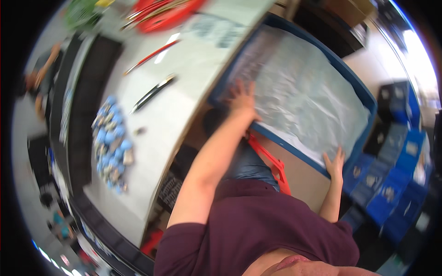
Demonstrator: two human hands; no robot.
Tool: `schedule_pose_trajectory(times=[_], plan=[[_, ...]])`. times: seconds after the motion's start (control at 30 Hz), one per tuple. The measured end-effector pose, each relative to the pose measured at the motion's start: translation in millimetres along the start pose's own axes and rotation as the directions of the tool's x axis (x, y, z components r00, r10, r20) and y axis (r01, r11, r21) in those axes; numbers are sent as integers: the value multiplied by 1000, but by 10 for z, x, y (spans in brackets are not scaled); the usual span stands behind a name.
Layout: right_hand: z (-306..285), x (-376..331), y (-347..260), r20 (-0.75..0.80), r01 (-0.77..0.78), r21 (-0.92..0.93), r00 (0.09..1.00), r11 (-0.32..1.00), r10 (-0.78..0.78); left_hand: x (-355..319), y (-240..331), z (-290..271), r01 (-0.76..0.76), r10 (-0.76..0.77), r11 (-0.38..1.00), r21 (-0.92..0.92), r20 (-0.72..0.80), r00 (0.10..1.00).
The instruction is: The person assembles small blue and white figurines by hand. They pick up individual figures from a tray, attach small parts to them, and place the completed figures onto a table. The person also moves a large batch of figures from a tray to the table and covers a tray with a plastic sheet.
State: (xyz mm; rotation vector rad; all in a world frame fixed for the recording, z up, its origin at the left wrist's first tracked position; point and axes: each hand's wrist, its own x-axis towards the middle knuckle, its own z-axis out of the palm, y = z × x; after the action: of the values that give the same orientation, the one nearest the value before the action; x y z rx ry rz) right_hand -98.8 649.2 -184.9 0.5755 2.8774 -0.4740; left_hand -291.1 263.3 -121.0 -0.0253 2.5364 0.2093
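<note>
A large blue tray (pixel 294 151) lies before me on the right, its inside covered by a crumpled, translucent plastic sheet (pixel 308 87). Over the tray's left end, my left hand (pixel 243 99) spreads its fingers on or just above the sheet; motion blur hides the exact contact. At the near right corner my right hand (pixel 335 163) rests by the rim, thumb and fingers apart. Neither hand holds anything.
Left of the tray is a pale worktable (pixel 165 103) with a heap of small blue and grey pieces (pixel 110 142), a black pen-like tool (pixel 153 94), a red-handled brush (pixel 152 57) and a red dish (pixel 172 16) of brushes. Blue bins (pixel 384 188) stand at right.
</note>
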Motion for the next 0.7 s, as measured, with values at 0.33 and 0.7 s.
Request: schedule_pose_trajectory(times=[0.33,0.7], plan=[[-823,90,-3057,-423,706,470,707,530,-566,-1928,-878,30,-735,427,668,-118,-748,508],[-438,-1696,-5893,-128,959,283,12,-25,-992,-3147,-2402,193,-499,-460,691,-523,-851,254]])
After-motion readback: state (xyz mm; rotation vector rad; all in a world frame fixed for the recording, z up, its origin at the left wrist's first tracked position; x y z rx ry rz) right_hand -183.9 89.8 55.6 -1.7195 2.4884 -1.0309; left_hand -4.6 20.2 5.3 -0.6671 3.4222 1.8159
